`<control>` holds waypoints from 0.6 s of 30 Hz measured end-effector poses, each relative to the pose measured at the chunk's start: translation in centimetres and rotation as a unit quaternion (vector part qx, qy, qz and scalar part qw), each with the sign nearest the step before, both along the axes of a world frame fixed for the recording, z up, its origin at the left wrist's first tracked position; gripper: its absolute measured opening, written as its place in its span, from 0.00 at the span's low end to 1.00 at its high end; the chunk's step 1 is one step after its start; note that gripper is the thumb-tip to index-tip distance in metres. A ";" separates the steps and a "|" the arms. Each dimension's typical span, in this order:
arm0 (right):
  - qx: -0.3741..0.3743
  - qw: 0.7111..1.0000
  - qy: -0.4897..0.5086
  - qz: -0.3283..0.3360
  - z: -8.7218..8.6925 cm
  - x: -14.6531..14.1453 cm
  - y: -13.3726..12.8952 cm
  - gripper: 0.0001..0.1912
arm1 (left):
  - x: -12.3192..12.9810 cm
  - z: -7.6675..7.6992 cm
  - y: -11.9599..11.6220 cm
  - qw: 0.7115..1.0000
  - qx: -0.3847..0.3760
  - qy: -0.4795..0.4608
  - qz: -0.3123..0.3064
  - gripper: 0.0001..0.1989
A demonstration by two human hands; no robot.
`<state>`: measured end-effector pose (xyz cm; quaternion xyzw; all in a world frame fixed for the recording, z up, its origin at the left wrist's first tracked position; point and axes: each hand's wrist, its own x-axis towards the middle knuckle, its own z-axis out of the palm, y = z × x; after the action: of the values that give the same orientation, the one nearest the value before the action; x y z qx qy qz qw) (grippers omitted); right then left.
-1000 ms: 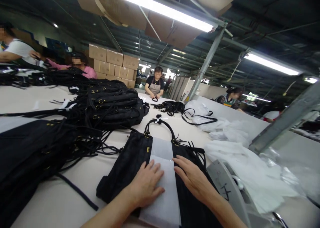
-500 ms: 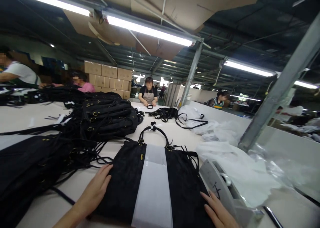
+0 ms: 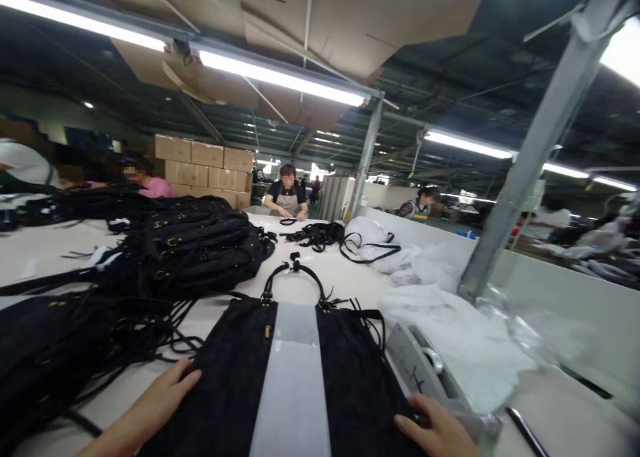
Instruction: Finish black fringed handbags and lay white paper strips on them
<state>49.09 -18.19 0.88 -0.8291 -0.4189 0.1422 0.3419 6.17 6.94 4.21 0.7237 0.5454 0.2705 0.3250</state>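
A black bag (image 3: 225, 370) lies flat in front of me, its looped handles pointing away. A white strip (image 3: 295, 377) runs down its middle, beside a small gold zip pull (image 3: 268, 331). My left hand (image 3: 167, 397) rests at the bag's left edge, thumb apart from the fingers. At the lower right edge is my right hand (image 3: 435, 427), its thumb on the black fabric and its fingers apart from it. Neither hand visibly grips anything.
Black bags (image 3: 200, 243) are piled at the left. On the right stand a grey-white box (image 3: 425, 363) and crumpled white plastic (image 3: 460, 330), near a metal post (image 3: 520, 150). Across the table (image 3: 350, 277) a person (image 3: 287, 193) handles a small black loop.
The view has shifted, with the far scene now further left. Both hands sit lower along the bag's sides, and the fingers of my right hand are more bent.
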 end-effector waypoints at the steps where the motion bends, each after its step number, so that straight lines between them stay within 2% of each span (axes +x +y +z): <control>1: -0.003 0.999 -0.042 -0.004 0.7 -0.6 0.2 0.27 | -0.1 -0.1 0.4 0.999 0.026 0.028 -0.008 0.17; 3: 0.005 0.994 -0.105 -0.010 2.3 -1.7 0.8 0.28 | 0.0 0.4 1.1 0.993 0.068 0.088 -0.040 0.18; 6: 0.033 0.993 -0.111 0.005 4.3 -2.6 1.9 0.25 | 1.4 2.9 0.9 0.972 0.167 0.159 -0.046 0.23; 8: 0.039 0.999 -0.022 0.026 5.1 -2.5 2.3 0.19 | 4.0 5.2 -0.3 0.954 0.234 0.170 -0.079 0.25; 9: 0.041 0.997 0.053 0.028 5.3 -2.3 2.4 0.18 | 5.9 6.3 -1.2 0.943 0.258 0.171 -0.125 0.25; 10: 0.047 0.989 0.138 0.025 5.3 -2.0 2.4 0.19 | 8.1 7.3 -2.3 0.928 0.270 0.174 -0.190 0.23; 12: 0.077 0.956 0.282 0.011 4.8 -1.4 2.1 0.18 | 13.2 8.5 -4.8 0.880 0.279 0.199 -0.328 0.24; 14: 0.099 0.933 0.347 0.014 3.8 -0.9 1.8 0.19 | 18.7 8.4 -7.0 0.818 0.289 0.198 -0.457 0.31; 15: 0.103 0.929 0.355 0.024 3.2 -0.7 1.7 0.20 | 21.4 7.9 -7.9 0.795 0.305 0.186 -0.491 0.33; 16: 0.108 0.927 0.357 0.039 2.6 -0.5 1.7 0.22 | 23.9 7.3 -8.5 0.765 0.318 0.187 -0.528 0.32; 18: 0.123 0.931 0.337 0.073 1.7 -0.2 1.9 0.25 | 28.0 5.5 -9.2 0.728 0.346 0.206 -0.556 0.24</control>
<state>48.90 -16.34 2.54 -0.6512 -0.3525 0.3846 0.5512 34.21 -2.27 9.75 0.9976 -0.0317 0.0559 0.0242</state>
